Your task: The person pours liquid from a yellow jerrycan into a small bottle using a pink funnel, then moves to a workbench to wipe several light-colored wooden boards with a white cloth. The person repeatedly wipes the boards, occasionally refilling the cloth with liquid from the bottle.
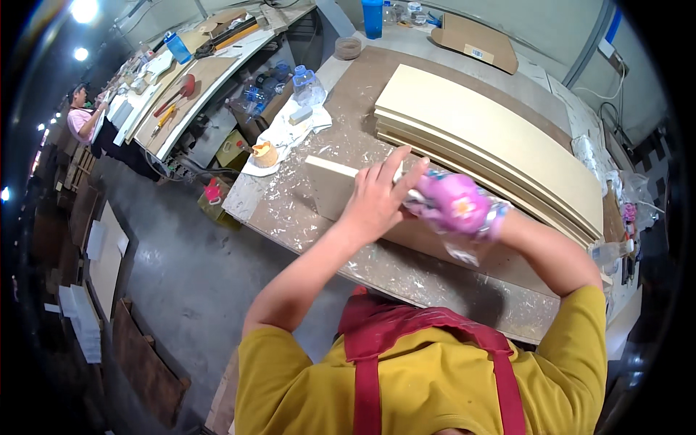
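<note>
A long, pale-edged board point(330, 190) stands on its long edge on the worktable, in front of me. My left hand point(373, 199) is bare and grips its top edge, some fingers reaching over to the far side. Close beside it, my right hand point(458, 206) is over the same edge. It is covered by a pink floral glove or cloth with clear plastic around it. Motion blurs it, and its fingers cannot be made out. Just beyond both hands lies a stack of long cream boards point(478, 123).
White shavings dot the worktable point(290, 206). To the left are a white cloth point(290, 134), an orange-topped cup point(264, 153) and a clear jug point(307, 85). A blue tumbler point(373, 18) and cardboard point(475, 42) stand behind. Another person point(83, 119) works at the far-left bench.
</note>
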`<action>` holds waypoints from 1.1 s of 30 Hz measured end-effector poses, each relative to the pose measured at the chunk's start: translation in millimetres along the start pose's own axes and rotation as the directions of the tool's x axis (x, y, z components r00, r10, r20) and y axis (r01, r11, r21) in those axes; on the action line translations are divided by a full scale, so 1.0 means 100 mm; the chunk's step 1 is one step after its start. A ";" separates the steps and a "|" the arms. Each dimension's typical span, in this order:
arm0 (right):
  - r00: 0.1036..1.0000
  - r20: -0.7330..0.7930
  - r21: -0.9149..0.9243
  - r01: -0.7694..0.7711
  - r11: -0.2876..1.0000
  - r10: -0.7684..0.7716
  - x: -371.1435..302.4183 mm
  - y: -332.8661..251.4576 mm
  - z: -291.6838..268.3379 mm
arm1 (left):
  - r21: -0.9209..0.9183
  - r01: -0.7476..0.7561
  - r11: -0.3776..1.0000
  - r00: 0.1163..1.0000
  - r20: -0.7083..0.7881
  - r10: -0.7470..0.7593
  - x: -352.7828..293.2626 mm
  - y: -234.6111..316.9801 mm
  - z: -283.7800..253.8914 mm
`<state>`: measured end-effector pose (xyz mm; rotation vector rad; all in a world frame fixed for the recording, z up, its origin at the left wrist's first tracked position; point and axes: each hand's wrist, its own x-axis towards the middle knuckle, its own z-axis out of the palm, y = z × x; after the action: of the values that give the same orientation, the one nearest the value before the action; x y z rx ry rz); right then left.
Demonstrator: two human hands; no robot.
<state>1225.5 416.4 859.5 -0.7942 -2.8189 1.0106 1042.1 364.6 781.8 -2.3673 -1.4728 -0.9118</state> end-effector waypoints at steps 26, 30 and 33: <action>0.925 0.363 0.617 -0.151 0.773 -0.109 2.24 0.54 1.60 | 0.026 0.026 0.999 0.970 -0.242 -0.019 -0.50 0.20 0.02; 0.876 0.483 0.791 -0.437 0.429 0.002 2.04 0.51 1.33 | 0.053 0.000 0.999 0.970 -0.241 0.013 -0.45 0.19 0.07; 0.907 0.421 0.857 -0.397 0.329 -0.002 1.95 0.27 0.57 | 0.074 0.017 0.997 0.971 -0.238 0.001 -0.37 0.16 0.13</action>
<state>1056.8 494.8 773.1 -0.7963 -1.6474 2.6478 1049.1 335.6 751.5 -2.1151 -1.3979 -1.0789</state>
